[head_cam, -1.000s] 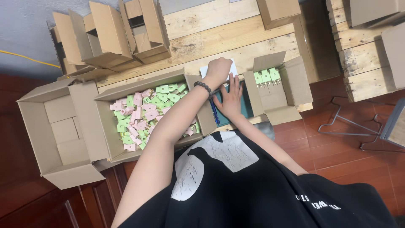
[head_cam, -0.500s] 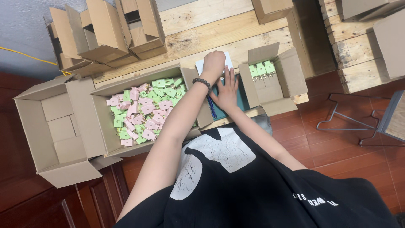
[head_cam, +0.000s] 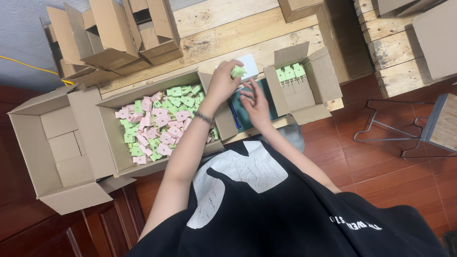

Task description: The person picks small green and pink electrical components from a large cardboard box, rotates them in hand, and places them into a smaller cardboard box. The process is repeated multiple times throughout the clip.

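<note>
My left hand [head_cam: 223,84], with a bracelet at the wrist, holds a small green plastic piece [head_cam: 238,72] over the white card [head_cam: 251,63]. My right hand [head_cam: 257,102] hovers with fingers spread above a dark teal mat [head_cam: 242,115], where a blue pen [head_cam: 233,117] lies. Left of my hands, a large cardboard box [head_cam: 110,124] holds several loose pink and green pieces [head_cam: 157,124]. To the right, a small cardboard box [head_cam: 320,76] has green pieces [head_cam: 289,74] standing in a row at its far end.
An open cardboard box [head_cam: 57,143] with dividers sits at far left. Stacked open boxes [head_cam: 109,38] stand at the back left on the wooden pallet surface [head_cam: 238,28]. Wooden pallets [head_cam: 395,52] and a metal-framed stool [head_cam: 428,126] are on the right, over red floor tiles.
My left hand has come off the white card and now pinches a green piece above it. My right hand has stayed over the mat. The view has shifted slightly.
</note>
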